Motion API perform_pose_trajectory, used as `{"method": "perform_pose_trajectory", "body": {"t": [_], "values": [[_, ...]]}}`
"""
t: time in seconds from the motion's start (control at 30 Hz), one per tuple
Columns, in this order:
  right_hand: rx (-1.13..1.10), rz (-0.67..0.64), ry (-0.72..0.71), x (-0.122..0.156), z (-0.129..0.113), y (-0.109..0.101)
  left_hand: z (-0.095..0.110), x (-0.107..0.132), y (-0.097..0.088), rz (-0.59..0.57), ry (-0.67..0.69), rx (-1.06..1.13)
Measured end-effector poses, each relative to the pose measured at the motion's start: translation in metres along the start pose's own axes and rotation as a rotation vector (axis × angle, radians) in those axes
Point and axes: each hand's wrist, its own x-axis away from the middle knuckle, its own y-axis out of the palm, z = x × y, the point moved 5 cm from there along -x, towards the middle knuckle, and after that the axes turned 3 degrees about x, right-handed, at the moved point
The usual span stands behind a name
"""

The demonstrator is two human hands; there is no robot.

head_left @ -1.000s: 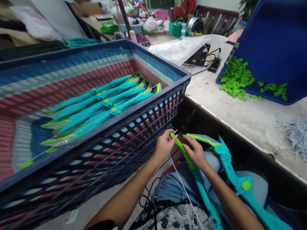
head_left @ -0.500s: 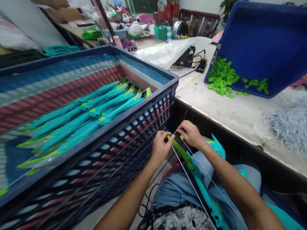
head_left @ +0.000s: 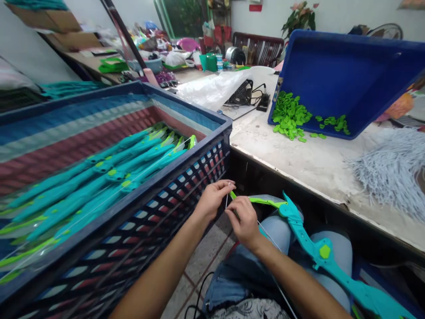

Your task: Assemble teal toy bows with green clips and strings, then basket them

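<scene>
My left hand [head_left: 213, 198] pinches a white string [head_left: 227, 199] between thumb and fingertips. Just below and to the right, my right hand [head_left: 245, 220] has its fingers closed on the lower part of that string. A bright green toy bow tip [head_left: 233, 195] pokes out between the hands. Across my lap lies a teal and green toy bow [head_left: 308, 241], its green limb running left behind my right hand. A teal piece [head_left: 263, 231] shows by my right wrist, mostly hidden by the forearm; I cannot tell if it belongs to a second bow.
At left stands a dark blue crate [head_left: 186, 177], holding several teal bows [head_left: 109, 175]. A white tabletop [head_left: 318, 164] edges the right side, with a tilted blue bin [head_left: 335, 79], small green pieces [head_left: 290, 113], a bundle of pale strings [head_left: 395, 166] and a black fan [head_left: 241, 92].
My right hand has moved down and left, below my left fingertips. The bow across my lap shows far more now. The head view has shifted, with the crate and table displaced left and down.
</scene>
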Motion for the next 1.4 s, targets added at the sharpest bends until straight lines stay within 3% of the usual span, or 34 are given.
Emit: {"method": "perform_pose_trajectory", "body": {"t": [0.1,0.17,0.37,0.47,0.6,0.7,0.9,1.1,1.27,1.4], "values": [[-0.029,0.03,0.081,0.013,0.012,0.013,0.021,0.01,-0.015,0.078,0.197,-0.324],[-0.068,0.049,0.138,0.012,0.018,0.014,0.024,0.018,-0.019,0.121,0.208,-0.359],[-0.166,0.118,0.239,-0.003,0.022,0.003,-0.004,0.027,-0.012,0.092,-0.101,0.159],[-0.164,0.171,0.21,-0.015,0.024,-0.006,-0.009,0.027,-0.006,-0.003,-0.21,0.227],[-0.216,0.15,0.172,-0.026,0.027,-0.007,-0.005,0.028,-0.001,-0.068,-0.284,0.29],[-0.238,0.132,0.196,-0.026,0.031,-0.004,-0.003,0.028,0.003,-0.047,-0.284,0.344],[-0.184,0.056,0.15,-0.025,0.03,-0.007,-0.003,0.029,0.01,0.103,-0.253,0.398],[0.001,0.02,-0.052,-0.036,0.026,-0.026,-0.001,0.025,0.017,0.055,-0.243,0.496],[0.147,-0.075,-0.156,-0.044,0.022,-0.036,0.003,0.026,0.017,-0.108,-0.198,0.303],[0.112,-0.035,-0.13,-0.041,0.02,-0.038,0.005,0.026,0.018,-0.153,-0.143,0.142]]}}
